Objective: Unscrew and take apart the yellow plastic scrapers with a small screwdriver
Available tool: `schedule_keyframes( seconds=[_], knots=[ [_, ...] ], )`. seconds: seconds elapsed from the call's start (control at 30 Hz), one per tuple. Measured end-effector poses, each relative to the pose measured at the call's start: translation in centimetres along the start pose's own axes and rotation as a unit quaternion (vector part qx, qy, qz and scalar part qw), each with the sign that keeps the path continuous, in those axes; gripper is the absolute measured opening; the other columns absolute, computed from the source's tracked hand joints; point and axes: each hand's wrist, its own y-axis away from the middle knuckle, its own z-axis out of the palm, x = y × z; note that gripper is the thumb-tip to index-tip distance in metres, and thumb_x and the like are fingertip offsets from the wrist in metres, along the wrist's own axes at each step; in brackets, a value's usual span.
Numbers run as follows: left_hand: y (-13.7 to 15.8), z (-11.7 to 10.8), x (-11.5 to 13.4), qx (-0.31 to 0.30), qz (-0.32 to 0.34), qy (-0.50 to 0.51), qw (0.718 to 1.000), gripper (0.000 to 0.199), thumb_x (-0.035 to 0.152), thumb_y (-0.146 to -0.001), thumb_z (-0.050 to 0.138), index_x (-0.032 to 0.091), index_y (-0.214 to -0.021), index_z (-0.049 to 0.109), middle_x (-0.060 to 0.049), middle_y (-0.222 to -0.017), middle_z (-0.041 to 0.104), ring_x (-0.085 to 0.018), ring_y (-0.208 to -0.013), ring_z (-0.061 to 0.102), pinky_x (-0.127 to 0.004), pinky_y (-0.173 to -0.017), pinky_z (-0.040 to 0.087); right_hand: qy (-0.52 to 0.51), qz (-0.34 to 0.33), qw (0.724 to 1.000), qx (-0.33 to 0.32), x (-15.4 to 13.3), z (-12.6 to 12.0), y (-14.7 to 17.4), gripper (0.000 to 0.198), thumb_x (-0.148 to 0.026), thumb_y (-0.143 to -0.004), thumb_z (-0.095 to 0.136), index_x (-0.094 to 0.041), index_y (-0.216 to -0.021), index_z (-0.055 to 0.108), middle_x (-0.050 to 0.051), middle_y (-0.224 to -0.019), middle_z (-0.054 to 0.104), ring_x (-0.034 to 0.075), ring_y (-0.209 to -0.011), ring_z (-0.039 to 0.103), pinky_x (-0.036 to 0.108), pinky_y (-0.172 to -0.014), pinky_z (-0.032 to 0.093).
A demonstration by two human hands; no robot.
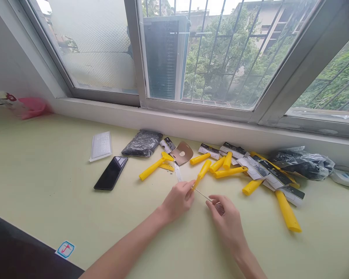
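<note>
My left hand [177, 199] is closed around the head end of a yellow scraper [204, 170], whose handle points up and away. My right hand [225, 217] grips a screwdriver [203, 194] by its dark reddish handle, mostly covered by the fingers. Its thin metal shaft reaches left to the scraper head; the exact contact is hidden by my left fingers. Just beyond my left hand is a thin silver strip [178, 172]. Farther left lies another yellow scraper [152, 168], with a flat yellow piece [166, 167] and tiny dark bits beside it.
Several yellow-handled scrapers [231, 171] with black-and-white cards lie to the right. A brown card [182, 154], a plastic-wrapped black package [142, 143], a phone [111, 173] and a white keyboard-like item [101, 145] are at the left. Another bagged bundle [304, 162] sits near the windowsill.
</note>
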Motion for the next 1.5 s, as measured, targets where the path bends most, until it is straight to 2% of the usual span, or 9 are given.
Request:
schedule_keyframes(
  seconds=[0.17, 0.33, 0.47, 0.6, 0.87, 1.0, 1.27, 1.37, 1.5],
  knots=[
    [0.0, 0.1, 0.0, -0.001, -0.005, 0.012, 1.000, 0.039, 0.014, -0.092, 0.050, 0.014, -0.129, 0.061, -0.006, -0.085, 0.064, -0.017, -0.070, 0.057, -0.029, -0.069, 0.049, 0.036, 0.003, 0.999, -0.036, -0.3, 0.0, 0.1, 0.041, -0.055, -0.098, 0.044, -0.022, -0.079, 0.060, 0.004, -0.078, 0.063, 0.021, -0.072, 0.056, 0.033, -0.067, 0.042],
    [-0.1, -0.1, -0.2, -0.006, -0.014, 0.043, 0.999, 0.029, 0.015, -0.090, 0.053, 0.016, -0.117, 0.063, -0.005, -0.085, 0.066, -0.016, -0.073, 0.059, -0.028, -0.071, 0.048, 0.016, -0.013, 1.000, -0.011, -0.1, 0.3, 0.3, 0.031, -0.049, -0.095, 0.053, -0.024, -0.082, 0.064, 0.004, -0.086, 0.067, 0.022, -0.078, 0.059, 0.033, -0.072, 0.043],
    [-0.3, -0.4, -0.4, -0.022, -0.025, 0.068, 0.997, 0.010, 0.017, -0.091, 0.053, 0.018, -0.097, 0.062, -0.002, -0.080, 0.064, -0.014, -0.067, 0.055, -0.025, -0.065, 0.045, 0.005, -0.033, 0.999, 0.000, 0.3, 0.7, 0.1, 0.026, -0.043, -0.093, 0.057, -0.024, -0.078, 0.063, 0.003, -0.084, 0.066, 0.021, -0.078, 0.058, 0.032, -0.072, 0.044],
    [-0.4, -0.5, -0.6, -0.037, -0.037, 0.083, 0.995, 0.003, 0.019, -0.089, 0.056, 0.019, -0.092, 0.057, -0.001, -0.080, 0.061, -0.013, -0.067, 0.052, -0.025, -0.064, 0.043, -0.002, -0.054, 0.998, 0.017, 0.7, 0.7, -0.1, 0.027, -0.041, -0.093, 0.057, -0.024, -0.072, 0.057, 0.001, -0.078, 0.062, 0.020, -0.074, 0.056, 0.031, -0.069, 0.043],
    [-0.7, -0.8, -0.6, -0.067, -0.054, 0.104, 0.991, 0.018, 0.021, -0.084, 0.061, 0.022, -0.088, 0.043, 0.004, -0.078, 0.050, -0.012, -0.066, 0.046, -0.024, -0.060, 0.039, -0.008, -0.062, 0.998, 0.022, 1.0, 0.8, -0.3, 0.027, -0.039, -0.094, 0.056, -0.024, -0.072, 0.058, 0.002, -0.083, 0.063, 0.020, -0.079, 0.057, 0.030, -0.071, 0.045],
    [-0.8, -0.9, -0.5, -0.080, -0.063, 0.114, 0.988, 0.019, 0.023, -0.084, 0.061, 0.023, -0.091, 0.043, 0.004, -0.079, 0.050, -0.012, -0.067, 0.047, -0.024, -0.061, 0.039, -0.007, -0.059, 0.998, 0.018, 1.0, 0.7, -0.3, 0.025, -0.039, -0.094, 0.057, -0.024, -0.074, 0.059, 0.002, -0.083, 0.063, 0.020, -0.077, 0.057, 0.030, -0.071, 0.044],
    [-0.8, -0.8, -0.6, -0.085, -0.082, 0.103, 0.988, 0.022, 0.019, -0.082, 0.060, 0.023, -0.082, 0.038, 0.006, -0.075, 0.045, -0.011, -0.064, 0.041, -0.024, -0.058, 0.034, -0.004, -0.052, 0.999, 0.002, 0.7, 0.8, -0.2, 0.027, -0.042, -0.094, 0.055, -0.024, -0.076, 0.061, 0.003, -0.084, 0.064, 0.020, -0.076, 0.057, 0.031, -0.071, 0.044],
    [-0.7, -0.5, -0.7, -0.073, -0.086, 0.095, 0.989, 0.022, 0.016, -0.082, 0.058, 0.023, -0.082, 0.037, 0.006, -0.075, 0.045, -0.011, -0.065, 0.040, -0.024, -0.058, 0.033, 0.010, -0.046, 0.999, -0.017, 0.8, 0.0, -0.6, 0.025, -0.045, -0.094, 0.055, -0.024, -0.082, 0.063, 0.003, -0.085, 0.064, 0.020, -0.075, 0.057, 0.031, -0.070, 0.044],
    [-0.7, -0.2, -0.6, -0.047, -0.086, 0.080, 0.992, 0.026, 0.013, -0.084, 0.054, 0.023, -0.076, 0.031, 0.006, -0.072, 0.041, -0.011, -0.063, 0.035, -0.025, -0.057, 0.029, 0.016, -0.036, 0.998, -0.052, 1.2, -2.6, -1.3, 0.033, -0.055, -0.090, 0.059, -0.023, -0.085, 0.066, 0.002, -0.079, 0.061, 0.019, -0.069, 0.052, 0.030, -0.064, 0.040]
  ],
)
